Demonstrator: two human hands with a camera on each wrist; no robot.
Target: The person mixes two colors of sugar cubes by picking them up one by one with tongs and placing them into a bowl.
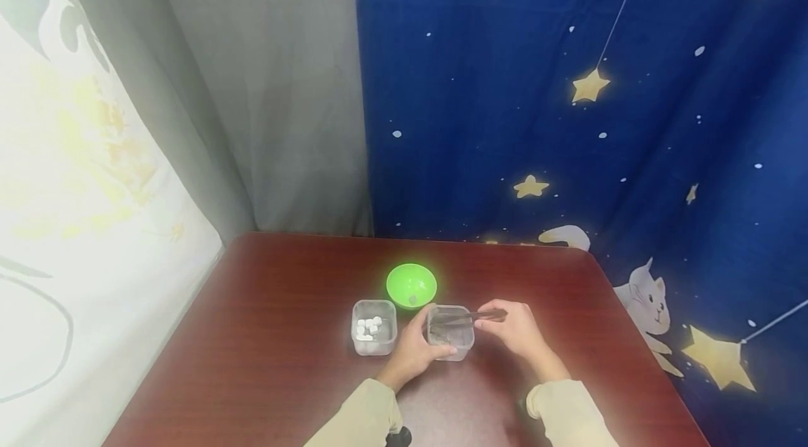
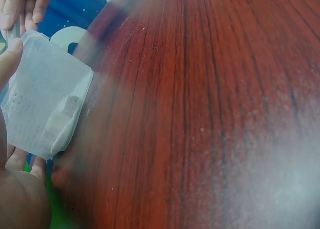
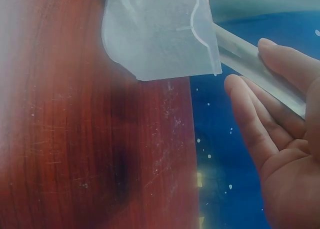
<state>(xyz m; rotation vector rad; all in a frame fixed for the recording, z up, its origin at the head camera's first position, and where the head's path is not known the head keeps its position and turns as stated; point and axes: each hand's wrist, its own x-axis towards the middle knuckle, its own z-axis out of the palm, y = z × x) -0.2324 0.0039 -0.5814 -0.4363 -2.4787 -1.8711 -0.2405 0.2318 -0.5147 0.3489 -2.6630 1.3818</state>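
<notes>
In the head view my left hand (image 1: 413,349) grips a clear plastic container (image 1: 451,351), thumb on the near side and fingers round the left. My right hand (image 1: 514,329) pinches tweezers (image 1: 482,316), whose tips reach over and into that container. The left wrist view shows pale blocky pieces (image 2: 62,119) through the container's cloudy wall. In the right wrist view the tweezers (image 3: 262,71) lie between thumb and fingers, their far ends hidden behind the container (image 3: 155,39). Just behind the left hand stands a green bowl (image 1: 404,280) with a small greyish piece (image 1: 413,299) inside.
A second clear container (image 1: 358,328) stands left of my left hand, with several white cubes (image 1: 369,328) in it. Everything sits on a dark red wooden table (image 1: 284,335). Grey and star-patterned blue curtains (image 1: 480,117) hang behind its far edge.
</notes>
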